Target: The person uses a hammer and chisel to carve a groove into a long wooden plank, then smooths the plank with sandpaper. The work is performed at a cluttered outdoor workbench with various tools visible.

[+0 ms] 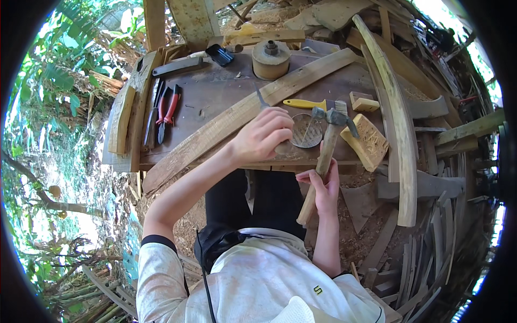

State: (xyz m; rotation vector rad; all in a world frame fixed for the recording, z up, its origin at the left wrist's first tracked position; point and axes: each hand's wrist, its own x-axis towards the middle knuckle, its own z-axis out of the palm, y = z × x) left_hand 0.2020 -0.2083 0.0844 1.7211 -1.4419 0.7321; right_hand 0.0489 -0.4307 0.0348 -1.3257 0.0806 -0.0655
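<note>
Clasps in left hand (264,134), fingers wrapped round the handle, a slim grey metal-bladed tool (262,99), raised at the near table edge, tip pointing away. Holds in right hand (326,188), thumb and fingers about the shaft, a grey-headed wooden-handled hammer (325,156), head uppermost. Shows one small dark-and-yellow character on a white short-sleeved shirt (258,274). Includes, near the hammer head, a yellow-handled flat brush (304,104) and a round grid-patterned disc (307,134). Features, beyond, a long pale wooden plank (210,137) slanting across the brown tabletop (194,102), passing behind the blade; farther left, red-handled pliers (173,105).
</note>
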